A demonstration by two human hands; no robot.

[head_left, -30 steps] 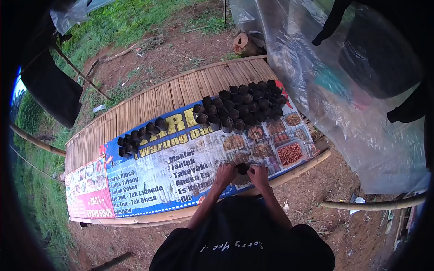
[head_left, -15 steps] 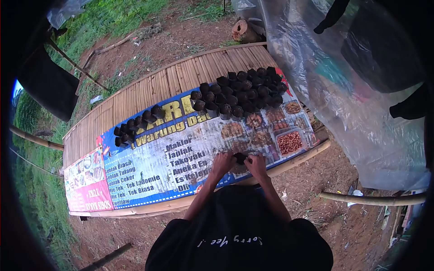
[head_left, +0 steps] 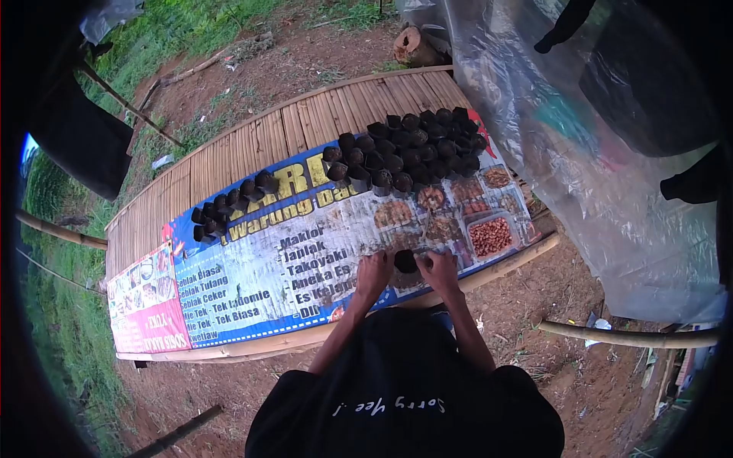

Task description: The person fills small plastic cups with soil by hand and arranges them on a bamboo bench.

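Note:
Between my two hands is a small black plastic seedling bag (head_left: 405,262), its round dark mouth facing up. My left hand (head_left: 375,272) pinches the bag's left rim with curled fingers. On the opposite rim, my right hand (head_left: 439,270) grips in the same way. Beyond them, a large cluster of black seedling bags (head_left: 412,156) stands upright on the printed banner (head_left: 252,286); several look filled with dark soil. A smaller group of these bags (head_left: 233,200) is lined up farther left.
The banner lies over a bamboo-slat table (head_left: 290,126) with a bamboo pole along its near edge. Clear plastic sheeting (head_left: 527,153) hangs at the right. A cut log (head_left: 416,47) lies behind the table, and a bamboo pole (head_left: 626,334) juts in at right.
My hands have moved slightly apart, and the bag's mouth between them has widened into a rounder opening. The bags on the table stay in place.

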